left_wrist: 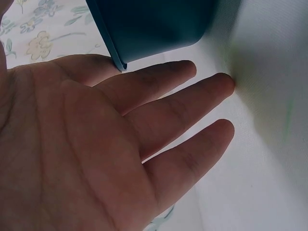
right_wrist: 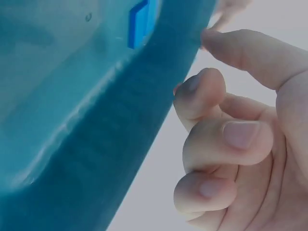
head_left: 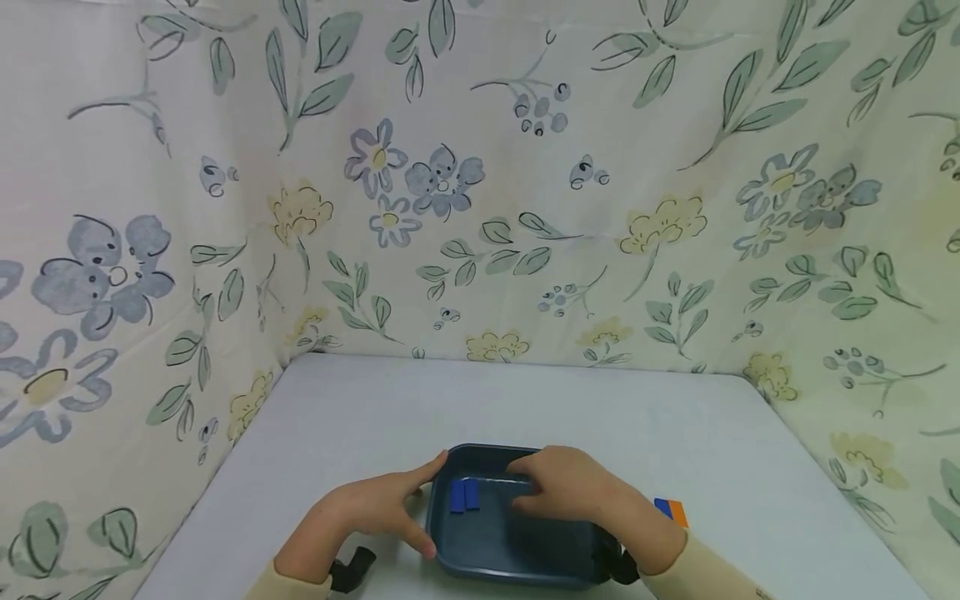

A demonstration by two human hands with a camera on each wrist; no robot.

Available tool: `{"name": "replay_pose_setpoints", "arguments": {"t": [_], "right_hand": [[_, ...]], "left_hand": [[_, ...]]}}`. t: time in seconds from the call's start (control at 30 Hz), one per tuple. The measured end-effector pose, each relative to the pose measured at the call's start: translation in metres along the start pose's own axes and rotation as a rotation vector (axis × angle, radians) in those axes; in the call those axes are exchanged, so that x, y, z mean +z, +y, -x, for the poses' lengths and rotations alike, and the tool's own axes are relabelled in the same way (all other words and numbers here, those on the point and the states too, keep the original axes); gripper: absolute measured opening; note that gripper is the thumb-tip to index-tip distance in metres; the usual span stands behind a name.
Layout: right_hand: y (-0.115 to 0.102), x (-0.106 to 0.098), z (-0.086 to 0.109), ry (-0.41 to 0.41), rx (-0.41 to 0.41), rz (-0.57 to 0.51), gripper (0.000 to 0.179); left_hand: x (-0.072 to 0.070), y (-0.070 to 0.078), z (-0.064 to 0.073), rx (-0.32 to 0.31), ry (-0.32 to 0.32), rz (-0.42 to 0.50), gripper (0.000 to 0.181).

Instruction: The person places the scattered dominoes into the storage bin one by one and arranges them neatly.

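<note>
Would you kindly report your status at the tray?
Left hand against tray; right hand over it, loosely curled; two blue pieces inside; no obstruction seen.

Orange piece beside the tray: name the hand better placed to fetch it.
Probably the right hand: it is nearer the orange piece; the left hand is at the opposite side of the tray.

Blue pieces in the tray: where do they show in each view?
Head: blue pieces low, just left of picture centre, inside the tray.
Left wrist: not in it.
Right wrist: at the top edge, near its middle.
Shared landmark: the tray, in all three.
</note>
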State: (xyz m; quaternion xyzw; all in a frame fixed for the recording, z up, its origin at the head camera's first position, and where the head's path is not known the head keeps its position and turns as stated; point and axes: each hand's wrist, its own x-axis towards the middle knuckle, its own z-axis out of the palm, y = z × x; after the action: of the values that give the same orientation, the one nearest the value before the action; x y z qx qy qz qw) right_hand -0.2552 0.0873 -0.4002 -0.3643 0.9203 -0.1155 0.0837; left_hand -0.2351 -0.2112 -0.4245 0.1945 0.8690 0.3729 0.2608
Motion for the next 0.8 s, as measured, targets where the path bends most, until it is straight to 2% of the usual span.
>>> {"name": "replay_pose_setpoints", "arguments": {"t": [0.1, 0.4, 0.63, 0.8], "right_hand": [[0.007, -0.006, 0.016, 0.015, 0.023, -0.054, 0.045], [0.032, -0.013, 0.058, 0.071, 0.108, -0.222, 0.039], [0.06, -0.014, 0.087, 0.166, 0.229, -0.235, 0.034], [0.084, -0.009, 0.102, 0.19, 0.301, -0.228, 0.032]], "left_hand": [[0.001, 0.001, 0.0, -0.004, 0.005, -0.003, 0.123], [0.002, 0.0, -0.002, 0.014, -0.004, 0.01, 0.123], [0.002, -0.003, -0.004, 0.013, -0.013, 0.011, 0.123], [0.001, -0.004, -0.003, 0.029, -0.005, 0.003, 0.123]]}}
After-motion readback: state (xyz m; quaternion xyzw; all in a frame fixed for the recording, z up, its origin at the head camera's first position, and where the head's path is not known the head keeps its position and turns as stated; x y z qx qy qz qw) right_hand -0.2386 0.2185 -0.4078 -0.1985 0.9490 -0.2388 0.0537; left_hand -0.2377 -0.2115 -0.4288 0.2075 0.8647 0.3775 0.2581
